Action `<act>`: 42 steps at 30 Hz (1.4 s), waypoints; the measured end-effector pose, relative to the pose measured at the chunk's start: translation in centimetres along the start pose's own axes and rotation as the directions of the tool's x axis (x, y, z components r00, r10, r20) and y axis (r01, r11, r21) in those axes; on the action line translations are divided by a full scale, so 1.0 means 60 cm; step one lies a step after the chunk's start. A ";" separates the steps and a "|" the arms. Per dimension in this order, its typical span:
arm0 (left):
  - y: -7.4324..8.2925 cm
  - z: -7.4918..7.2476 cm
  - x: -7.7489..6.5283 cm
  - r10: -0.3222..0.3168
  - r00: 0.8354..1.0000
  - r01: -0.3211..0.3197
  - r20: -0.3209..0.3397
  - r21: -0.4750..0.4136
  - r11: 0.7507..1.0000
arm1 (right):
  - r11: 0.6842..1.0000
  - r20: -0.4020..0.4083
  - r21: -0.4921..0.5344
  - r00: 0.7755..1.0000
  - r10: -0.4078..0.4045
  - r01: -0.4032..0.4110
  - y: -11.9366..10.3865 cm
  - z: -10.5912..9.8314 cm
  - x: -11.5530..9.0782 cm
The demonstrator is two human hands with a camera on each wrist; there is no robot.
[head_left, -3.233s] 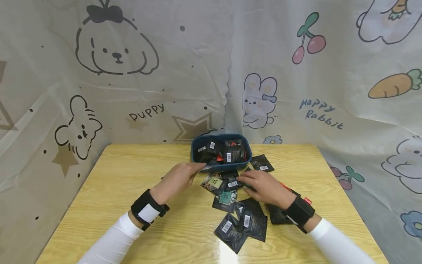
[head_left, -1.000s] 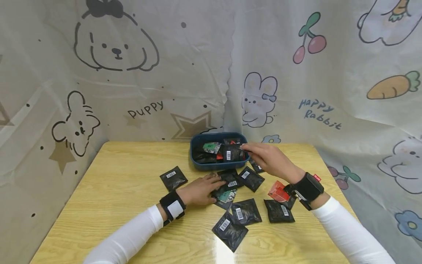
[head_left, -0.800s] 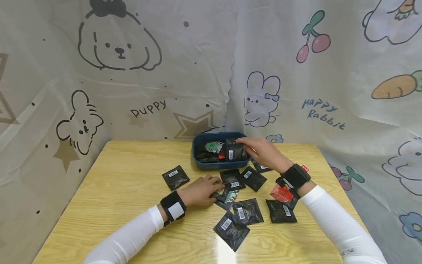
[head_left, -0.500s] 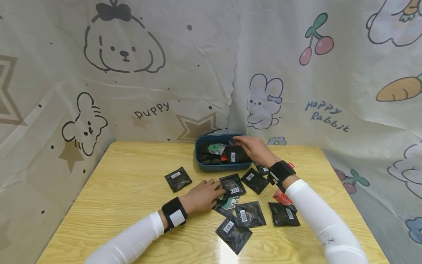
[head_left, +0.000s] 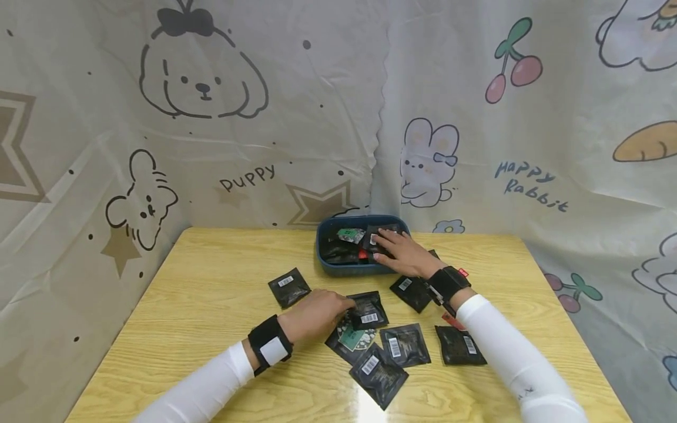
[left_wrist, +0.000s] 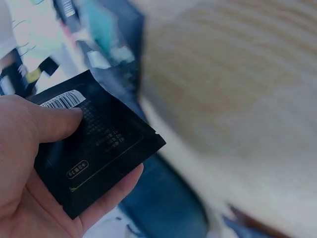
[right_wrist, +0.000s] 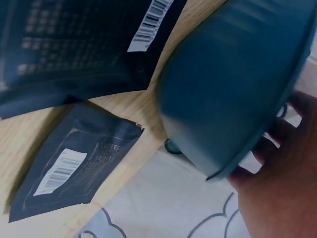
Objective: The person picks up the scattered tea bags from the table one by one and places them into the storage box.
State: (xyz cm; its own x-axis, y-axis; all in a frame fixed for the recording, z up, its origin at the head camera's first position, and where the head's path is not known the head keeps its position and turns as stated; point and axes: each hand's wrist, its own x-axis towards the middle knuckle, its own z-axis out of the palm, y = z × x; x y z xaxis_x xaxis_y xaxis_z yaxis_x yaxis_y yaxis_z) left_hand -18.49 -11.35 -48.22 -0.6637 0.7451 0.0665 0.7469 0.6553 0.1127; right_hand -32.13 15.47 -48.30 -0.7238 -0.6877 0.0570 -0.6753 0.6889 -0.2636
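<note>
My left hand (head_left: 314, 317) pinches a black sachet with a barcode label (left_wrist: 104, 139), thumb on top and fingers beneath, as the left wrist view shows. Beneath that sachet lies one with a green label (head_left: 357, 339). My right hand (head_left: 404, 254) is over the right part of a dark blue container (head_left: 349, 270), fingers extended on the black sachets inside. In the right wrist view the fingers (right_wrist: 277, 139) reach over the container's rim, and their tips are hidden. A green-labelled sachet (head_left: 351, 235) lies in the container's left part.
More black sachets lie about: one (head_left: 288, 288) left of the container, two overlapping (head_left: 404, 345) (head_left: 378, 376) near the front, one (head_left: 460, 345) at right and one (head_left: 411, 294) by the right wrist. A printed cloth (head_left: 328, 117) hangs behind the wooden table (head_left: 211, 264).
A green-labelled sachet has appeared in the container since the oldest frame. Lately my right hand moved inward over the container's sachets. My left hand took hold of a black sachet and shifted it.
</note>
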 end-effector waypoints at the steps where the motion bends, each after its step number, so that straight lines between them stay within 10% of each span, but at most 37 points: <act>1: -0.001 -0.008 0.000 0.003 1.000 -0.003 -0.010 -0.022 1.000 | 1.000 -0.018 -0.007 1.000 -0.007 0.007 -0.002 -0.002 -0.009; 9: -0.031 -0.086 0.016 0.008 0.972 -0.014 -0.235 -0.027 1.000 | 0.995 -0.186 -0.081 0.980 -0.077 0.062 -0.030 -0.004 -0.114; 16: -0.085 -0.113 0.062 -0.066 0.940 0.067 -0.336 -0.008 0.998 | 0.990 0.065 -0.018 0.988 -0.139 0.140 -0.099 0.041 -0.222; 20: -0.119 -0.105 0.100 -0.114 0.945 0.120 -0.307 0.001 0.993 | 0.991 0.195 -0.019 0.973 -0.126 0.132 -0.131 0.061 -0.252; 29: -0.157 -0.054 0.171 -0.203 0.966 0.193 -0.157 -0.076 0.978 | 0.995 0.220 -0.016 0.971 -0.094 0.100 -0.143 0.070 -0.273; 42: -0.162 -0.025 0.176 -0.285 0.943 0.301 0.170 -0.079 0.950 | 0.995 0.170 -0.025 0.981 -0.095 0.100 -0.147 0.074 -0.270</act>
State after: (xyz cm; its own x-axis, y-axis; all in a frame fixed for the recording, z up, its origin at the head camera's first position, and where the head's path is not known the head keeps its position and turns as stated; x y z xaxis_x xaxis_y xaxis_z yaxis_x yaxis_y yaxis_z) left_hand -32.82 -10.03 -47.13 -0.8320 0.5373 -0.1382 0.5065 0.8373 0.2059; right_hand -13.82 19.51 -51.17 -0.6218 -0.7787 -0.0833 -0.7477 0.6219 -0.2328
